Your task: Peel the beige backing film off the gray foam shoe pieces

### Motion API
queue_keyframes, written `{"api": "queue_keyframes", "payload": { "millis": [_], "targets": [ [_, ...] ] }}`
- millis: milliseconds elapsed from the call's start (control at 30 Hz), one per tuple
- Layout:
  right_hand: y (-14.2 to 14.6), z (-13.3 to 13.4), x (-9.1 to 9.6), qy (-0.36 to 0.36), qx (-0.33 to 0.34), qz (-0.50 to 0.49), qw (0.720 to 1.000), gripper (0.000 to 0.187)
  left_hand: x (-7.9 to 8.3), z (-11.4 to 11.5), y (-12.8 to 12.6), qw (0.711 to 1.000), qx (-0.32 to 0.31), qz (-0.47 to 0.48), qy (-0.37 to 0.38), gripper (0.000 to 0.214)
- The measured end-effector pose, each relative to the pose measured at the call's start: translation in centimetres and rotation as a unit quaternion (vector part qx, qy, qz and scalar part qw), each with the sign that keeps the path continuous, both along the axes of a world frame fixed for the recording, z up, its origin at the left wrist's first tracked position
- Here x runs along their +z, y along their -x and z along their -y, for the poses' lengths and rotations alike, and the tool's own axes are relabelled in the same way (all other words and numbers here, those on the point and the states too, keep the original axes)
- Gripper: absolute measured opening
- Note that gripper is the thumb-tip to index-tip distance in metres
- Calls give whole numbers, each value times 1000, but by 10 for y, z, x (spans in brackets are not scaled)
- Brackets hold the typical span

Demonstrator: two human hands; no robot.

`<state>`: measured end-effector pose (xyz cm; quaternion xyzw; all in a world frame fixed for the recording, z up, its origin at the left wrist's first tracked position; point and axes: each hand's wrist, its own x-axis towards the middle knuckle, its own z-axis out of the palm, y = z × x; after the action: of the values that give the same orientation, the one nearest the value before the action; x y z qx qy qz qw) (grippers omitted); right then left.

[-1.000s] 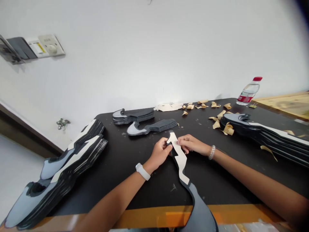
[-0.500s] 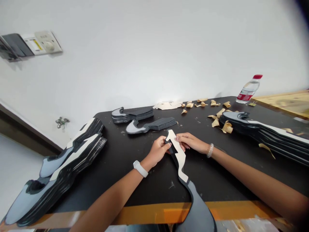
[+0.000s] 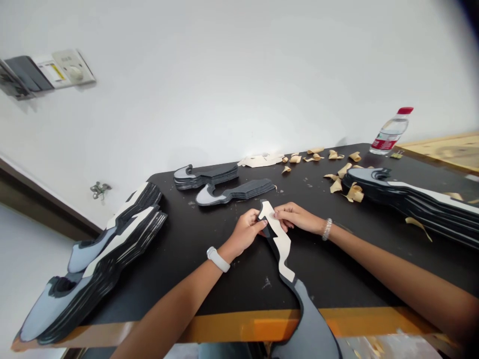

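Table: a black-topped work table [image 3: 258,294] with an orange front edge [image 3: 239,326], running across the view.
Large stacks: layered grey-and-black shoe-shaped pieces lie at the left [image 3: 112,244] and the right [image 3: 407,204].
Small stacks: two shorter piles [image 3: 205,175] [image 3: 235,192] lie ahead of the hands.
Held piece: a long shoe-shaped cutout [image 3: 282,244] with a cream strip on top lies on the table, its grey end [image 3: 310,329] over the front edge.
Arms: both reach forward from opposite sides, forearms low and angled inward, hands close together.
Left hand [image 3: 245,232]: fingers curled, gripping the cutout's upper end.
Right hand [image 3: 295,218]: fingers extended, tips pinching the cream strip.
Scraps: curled tan paper strips [image 3: 354,193] lie beyond the right hand.
Wrists: a white watch [image 3: 218,259] on the left, a beaded bracelet [image 3: 327,229] on the right.
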<state>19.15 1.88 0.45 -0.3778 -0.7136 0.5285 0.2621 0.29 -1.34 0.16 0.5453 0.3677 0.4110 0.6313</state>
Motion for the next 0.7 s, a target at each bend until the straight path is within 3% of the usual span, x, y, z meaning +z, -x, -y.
{"api": "queue_keyframes", "payload": {
  "millis": [400,700],
  "targets": [
    [1,3,2,-15,7,7,1000,34,-1,-3,3,1000,-21,1,9,33],
    [0,3,1,-29,16,8,999,33,-1,-3,4,999,-31,-2,9,30]
  ]
}}
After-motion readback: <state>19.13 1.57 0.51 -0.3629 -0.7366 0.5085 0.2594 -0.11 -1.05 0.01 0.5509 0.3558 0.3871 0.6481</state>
